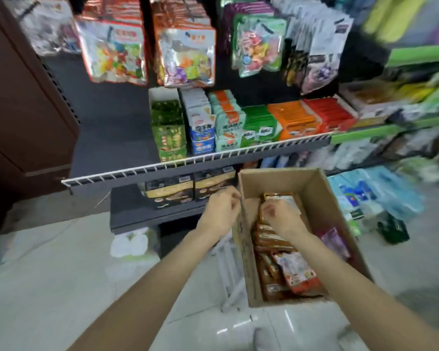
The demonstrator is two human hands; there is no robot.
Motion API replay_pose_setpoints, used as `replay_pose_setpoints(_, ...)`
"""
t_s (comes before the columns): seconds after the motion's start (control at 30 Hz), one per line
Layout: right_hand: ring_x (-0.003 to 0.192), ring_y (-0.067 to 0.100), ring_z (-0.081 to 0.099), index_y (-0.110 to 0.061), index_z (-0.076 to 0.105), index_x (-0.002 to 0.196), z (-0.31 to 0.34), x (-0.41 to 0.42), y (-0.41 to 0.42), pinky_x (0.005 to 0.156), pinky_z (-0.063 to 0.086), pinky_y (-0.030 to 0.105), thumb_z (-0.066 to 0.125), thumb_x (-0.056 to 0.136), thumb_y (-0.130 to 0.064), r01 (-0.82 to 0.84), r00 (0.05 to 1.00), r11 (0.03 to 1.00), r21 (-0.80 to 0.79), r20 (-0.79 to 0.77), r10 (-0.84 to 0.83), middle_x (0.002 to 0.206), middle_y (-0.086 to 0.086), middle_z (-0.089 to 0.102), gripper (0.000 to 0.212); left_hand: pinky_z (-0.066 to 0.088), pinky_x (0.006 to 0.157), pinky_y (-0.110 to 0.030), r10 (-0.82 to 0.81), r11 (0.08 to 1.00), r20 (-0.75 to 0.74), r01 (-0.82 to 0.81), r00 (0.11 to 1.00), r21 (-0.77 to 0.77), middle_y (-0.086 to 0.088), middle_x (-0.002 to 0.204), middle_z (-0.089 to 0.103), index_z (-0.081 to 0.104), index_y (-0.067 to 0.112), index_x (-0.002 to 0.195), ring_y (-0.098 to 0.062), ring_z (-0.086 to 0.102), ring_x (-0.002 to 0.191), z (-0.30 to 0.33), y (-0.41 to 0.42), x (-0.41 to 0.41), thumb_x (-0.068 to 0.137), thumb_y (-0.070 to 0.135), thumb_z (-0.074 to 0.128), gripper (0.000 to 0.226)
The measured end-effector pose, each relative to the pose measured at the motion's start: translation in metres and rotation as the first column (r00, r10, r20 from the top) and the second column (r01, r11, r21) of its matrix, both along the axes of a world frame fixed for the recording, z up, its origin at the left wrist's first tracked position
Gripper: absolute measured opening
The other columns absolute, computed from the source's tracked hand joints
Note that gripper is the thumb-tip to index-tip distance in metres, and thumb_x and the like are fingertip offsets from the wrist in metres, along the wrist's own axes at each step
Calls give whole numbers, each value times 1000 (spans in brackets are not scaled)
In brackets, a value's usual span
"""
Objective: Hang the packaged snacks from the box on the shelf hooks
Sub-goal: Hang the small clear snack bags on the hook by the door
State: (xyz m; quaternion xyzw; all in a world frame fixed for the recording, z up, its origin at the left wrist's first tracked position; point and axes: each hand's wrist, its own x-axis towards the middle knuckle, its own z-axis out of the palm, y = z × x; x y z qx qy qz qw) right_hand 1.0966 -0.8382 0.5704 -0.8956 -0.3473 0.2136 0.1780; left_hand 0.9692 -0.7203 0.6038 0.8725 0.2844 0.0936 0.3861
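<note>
Right hand (276, 214) fingers apparently curl around snack packets (281, 201) inside box (314, 183).

A brown cabinet (23, 102) fills the view from 9 to 11 o'clock. Just above centre, a dark tier edged by a white wire rail (195, 158) carries upright rows of packs: green packs (167, 127) nearest 9 o'clock, then blue-and-white packs (200, 125), pale teal packs (228, 122), bright green packs (257, 127), orange packs (294, 120) and red packs (332, 115) toward 3 o'clock. Beneath the rail stand dark boxes (188, 190). A green-edged shelving unit (395, 129), blurred, occupies 2 to 3 o'clock. Pale blue plastic-wrapped goods (373, 196) lie near 4 o'clock. A white bundle (129, 243) rests on the light tiled floor (61, 274) at 7 o'clock.
</note>
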Motion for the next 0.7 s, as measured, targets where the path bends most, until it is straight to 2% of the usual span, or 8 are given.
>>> replay_pose_setpoints(0.17, 112, 33, 57, -9, 57, 120, -46, 81, -43, 90, 42, 33, 54, 88, -11, 3, 1000, 993, -122, -26, -6, 119, 19, 61, 32, 48, 88, -35, -13, 1000, -169, 9, 986, -27, -11, 111, 60, 57, 8, 111, -26, 59, 102, -57, -59, 90, 94, 11, 46, 20)
replay_pose_setpoints(0.23, 117, 35, 52, -6, 50, 129, -61, 106, -50, 94, 39, 33, 53, 90, -12, -6, 998, 988, -153, -63, -4, 124, 21, 58, 39, 47, 92, -39, -17, 996, -284, -7, 959, -86, -15, 121, 57, 53, 7, 121, -31, 58, 107, -78, -68, 114, 95, 9, 44, 27)
replay_pose_setpoints(0.3, 123, 34, 46, -8, 41, 135, -76, 124, -52, 99, 36, 33, 51, 90, -11, -4, 990, 985, -174, -140, -21, 130, 18, 53, 47, 46, 93, -36, -8, 984, -370, -58, 929, -167, -16, 123, 57, 50, 7, 126, -32, 56, 109, -95, -71, 129, 95, 8, 42, 32)
replay_pose_setpoints(0.4, 124, 31, 47, -12, 41, 136, -96, 140, -46, 99, 37, 31, 51, 89, -10, 25, 954, 985, -172, -289, -74, 132, 13, 53, 47, 45, 87, -29, 29, 945, -410, -158, 912, -286, -10, 121, 61, 50, 14, 129, -26, 58, 107, -115, -70, 144, 95, 16, 48, 33)
replay_pose_setpoints(0.5, 116, 26, 54, -14, 50, 128, -108, 142, -38, 93, 42, 29, 54, 90, -11, 163, 881, 976, -141, -424, -209, 127, 9, 58, 38, 50, 87, -32, 109, 866, -405, -287, 908, -409, -5, 116, 64, 51, 18, 128, -20, 63, 98, -125, -71, 154, 94, 20, 54, 34)
replay_pose_setpoints(0.6, 112, 30, 56, -11, 57, 122, -111, 142, -35, 91, 45, 32, 51, 92, -12, 275, 892, 960, -57, -356, -277, 122, 12, 62, 30, 49, 92, -34, 277, 803, -396, -437, 875, -405, -8, 119, 63, 55, 10, 124, -22, 62, 105, -123, -69, 161, 91, 13, 59, 33)
replay_pose_setpoints(0.7, 109, 31, 59, -8, 64, 114, -98, 147, -35, 89, 45, 30, 51, 90, -4, 194, 958, 981, 25, -221, -184, 116, 14, 66, 27, 46, 92, -30, 432, 719, -397, -575, 810, -390, -11, 120, 62, 57, 6, 123, -23, 60, 110, -120, -61, 166, 88, 12, 63, 36)
